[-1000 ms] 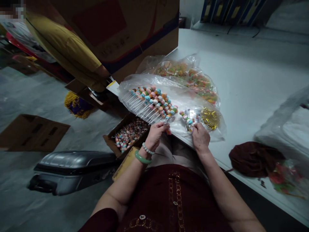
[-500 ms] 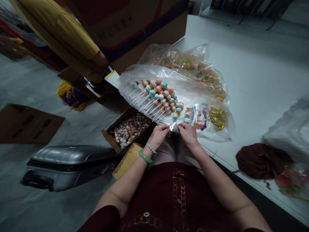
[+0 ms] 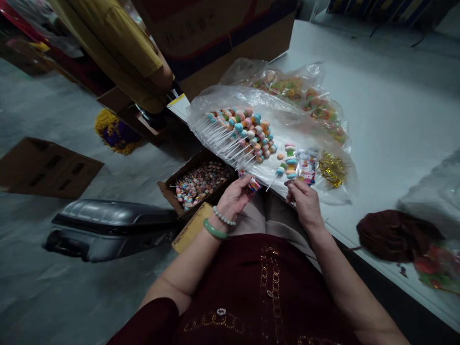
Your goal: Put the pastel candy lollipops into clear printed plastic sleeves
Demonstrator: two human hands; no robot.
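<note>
My left hand (image 3: 235,194), with a bead bracelet and a green bangle, pinches a small printed plastic wrapper (image 3: 254,185) at the table's edge. My right hand (image 3: 304,199) is closed round the stick of a candy skewer (image 3: 290,160), its pastel candies pointing away from me. Beside that skewer lies another short candy piece (image 3: 280,170) with a white stick. A heap of candy skewers (image 3: 247,129) rests on clear plastic sheeting, sticks towards the left. Right of my right hand's skewer are printed wrappers (image 3: 307,167) and gold twist ties (image 3: 333,170).
Below the table's left edge stands an open carton (image 3: 168,194) of wrapped candies. Bags of gummies (image 3: 319,105) lie behind the heap. A large cardboard box (image 3: 251,50), a grey suitcase (image 3: 111,215) and a dark red pouch (image 3: 391,235) are around. A person in yellow (image 3: 125,43) is at upper left.
My hands have moved apart from a shared pinch on clear film. The left now has a printed wrapper; the right has moved right and grips a skewer's stick. The view has shifted slightly.
</note>
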